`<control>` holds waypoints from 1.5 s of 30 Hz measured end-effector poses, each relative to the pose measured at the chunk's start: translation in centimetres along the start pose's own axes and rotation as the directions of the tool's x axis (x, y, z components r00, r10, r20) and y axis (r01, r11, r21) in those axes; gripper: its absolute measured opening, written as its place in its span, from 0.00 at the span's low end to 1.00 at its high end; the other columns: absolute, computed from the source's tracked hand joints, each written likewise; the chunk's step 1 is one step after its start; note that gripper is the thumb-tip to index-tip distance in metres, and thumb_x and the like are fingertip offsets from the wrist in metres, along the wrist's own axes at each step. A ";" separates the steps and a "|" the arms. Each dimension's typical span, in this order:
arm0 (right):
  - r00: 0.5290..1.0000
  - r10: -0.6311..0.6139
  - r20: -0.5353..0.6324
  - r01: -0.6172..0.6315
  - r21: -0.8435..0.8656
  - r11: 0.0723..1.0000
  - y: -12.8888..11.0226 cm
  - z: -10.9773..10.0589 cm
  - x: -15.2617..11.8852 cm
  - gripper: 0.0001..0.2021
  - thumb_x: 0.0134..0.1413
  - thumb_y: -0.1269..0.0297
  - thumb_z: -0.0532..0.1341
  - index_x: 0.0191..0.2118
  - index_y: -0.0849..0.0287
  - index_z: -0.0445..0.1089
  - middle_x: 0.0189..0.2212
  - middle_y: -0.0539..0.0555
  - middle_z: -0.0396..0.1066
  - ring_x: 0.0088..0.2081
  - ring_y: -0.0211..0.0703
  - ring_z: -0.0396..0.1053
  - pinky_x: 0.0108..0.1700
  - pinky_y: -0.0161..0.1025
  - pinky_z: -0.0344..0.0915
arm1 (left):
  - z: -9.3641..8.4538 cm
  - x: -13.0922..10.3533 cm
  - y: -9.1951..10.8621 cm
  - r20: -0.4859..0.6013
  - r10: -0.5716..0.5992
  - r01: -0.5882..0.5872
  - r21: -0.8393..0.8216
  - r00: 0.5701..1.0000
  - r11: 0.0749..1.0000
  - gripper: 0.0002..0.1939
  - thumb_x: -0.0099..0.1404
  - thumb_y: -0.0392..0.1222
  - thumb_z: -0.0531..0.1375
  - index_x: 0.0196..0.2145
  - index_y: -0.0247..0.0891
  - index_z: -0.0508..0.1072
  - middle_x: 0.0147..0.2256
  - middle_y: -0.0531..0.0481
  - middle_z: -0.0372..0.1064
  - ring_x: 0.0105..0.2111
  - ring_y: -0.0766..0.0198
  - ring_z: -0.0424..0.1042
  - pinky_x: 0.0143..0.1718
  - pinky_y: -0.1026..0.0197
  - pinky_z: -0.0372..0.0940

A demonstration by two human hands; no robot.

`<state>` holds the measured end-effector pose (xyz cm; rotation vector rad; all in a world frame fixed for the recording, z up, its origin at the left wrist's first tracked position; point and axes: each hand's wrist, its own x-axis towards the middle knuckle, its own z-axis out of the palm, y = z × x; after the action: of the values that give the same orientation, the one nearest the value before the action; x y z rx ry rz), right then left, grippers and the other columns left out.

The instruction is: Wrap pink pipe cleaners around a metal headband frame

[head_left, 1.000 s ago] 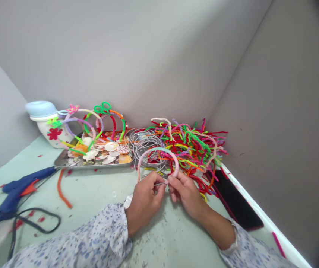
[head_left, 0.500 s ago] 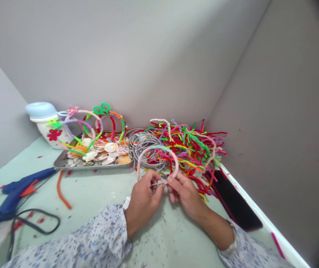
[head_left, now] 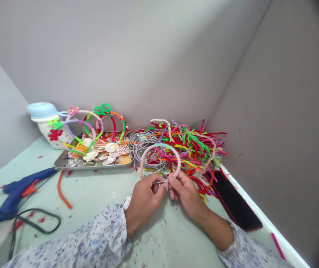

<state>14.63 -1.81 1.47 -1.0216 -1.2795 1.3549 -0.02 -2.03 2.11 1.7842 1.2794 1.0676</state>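
Observation:
A curved headband (head_left: 179, 163) wrapped in pale pink and mint pipe cleaner arches up above my hands. My right hand (head_left: 188, 195) pinches its right end, where the fuzzy wrapping meets thin grey wire (head_left: 159, 182). My left hand (head_left: 144, 199) is closed on that grey wire, thumb and fingertips together, close to the right fingertips. The left end of the arch passes behind my left hand. Exactly how the wire and the wrapping join is hidden between the fingers.
Behind stand a metal tray (head_left: 92, 167) of shells with finished headbands over it, a coil of grey wire (head_left: 144, 143) and a heap of coloured pipe cleaners (head_left: 193, 145). A blue glue gun (head_left: 14, 197) with its cord lies left, a white cup (head_left: 46, 128) beyond, a black phone (head_left: 240, 208) right.
The headband has shifted slightly right and up, and its left side has moved away from my left hand's fingers. Both hands keep their hold, with small finger movements.

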 end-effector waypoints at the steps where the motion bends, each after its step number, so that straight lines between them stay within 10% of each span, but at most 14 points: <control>1: 1.000 0.001 0.000 -0.001 -0.007 1.000 0.0 0.0 0.0 0.12 0.57 0.54 0.55 0.31 0.58 0.61 0.15 0.43 0.59 0.16 0.32 0.54 0.20 0.31 0.50 | 0.0 0.0 0.1 0.003 0.005 -0.005 -0.015 1.000 1.000 0.11 0.61 0.45 0.55 0.30 0.36 0.73 0.22 0.53 0.65 0.22 0.67 0.60 0.24 0.66 0.54; 13: 1.000 0.006 -0.022 -0.007 -0.019 1.000 -0.3 0.3 0.2 0.11 0.56 0.55 0.56 0.32 0.58 0.60 0.15 0.43 0.61 0.16 0.32 0.55 0.20 0.31 0.51 | -0.1 0.9 -0.3 0.096 -0.100 0.124 -0.296 0.990 0.947 0.11 0.60 0.44 0.57 0.31 0.34 0.75 0.29 0.49 0.74 0.29 0.64 0.68 0.33 0.63 0.62; 27: 0.999 0.012 -0.050 -0.011 0.017 1.000 0.1 0.3 0.3 0.11 0.54 0.55 0.58 0.34 0.58 0.62 0.20 0.45 0.63 0.17 0.32 0.59 0.19 0.30 0.53 | -0.4 1.3 0.0 0.146 -0.240 0.280 -0.442 0.960 0.852 0.10 0.57 0.43 0.57 0.23 0.35 0.71 0.17 0.56 0.55 0.17 0.71 0.51 0.19 0.66 0.48; 45: 0.997 0.033 -0.064 -0.031 0.029 0.999 0.0 0.4 0.4 0.13 0.54 0.54 0.57 0.34 0.60 0.62 0.21 0.45 0.65 0.17 0.30 0.60 0.18 0.30 0.53 | -0.8 1.7 0.3 0.221 -0.306 0.377 -0.502 0.926 0.778 0.08 0.55 0.40 0.58 0.22 0.34 0.68 0.18 0.56 0.56 0.18 0.72 0.51 0.20 0.66 0.47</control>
<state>14.13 -1.48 1.48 -1.0622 -1.1980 1.3502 -0.29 -0.40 3.10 1.1195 1.0380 0.9606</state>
